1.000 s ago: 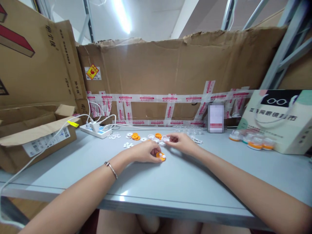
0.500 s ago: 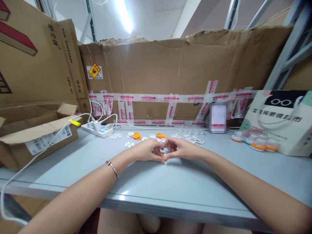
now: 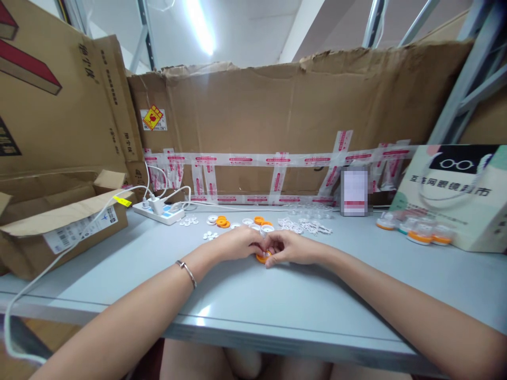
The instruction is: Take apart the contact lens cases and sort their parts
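My left hand [image 3: 238, 244] and my right hand [image 3: 290, 247] meet at the middle of the grey table [image 3: 277, 301], fingers curled together around a small orange ring-shaped part [image 3: 262, 257] that rests on the tabletop. Only the ring's lower edge shows between the fingertips. A bracelet sits on my left wrist. Just behind the hands lie loose orange rings [image 3: 222, 222], white round caps [image 3: 246, 221] and a scatter of small clear pieces [image 3: 304, 226].
A white power strip [image 3: 158, 212] with plugged-in cables lies at the back left beside an open cardboard box [image 3: 59, 221]. Cardboard walls [image 3: 277, 116] line the back. At the right, several orange-based cases [image 3: 420, 232] stand before a printed paper bag [image 3: 455, 195].
My right hand moved from the parts behind to join my left hand at the orange ring. Both hands have since closed tighter over it.
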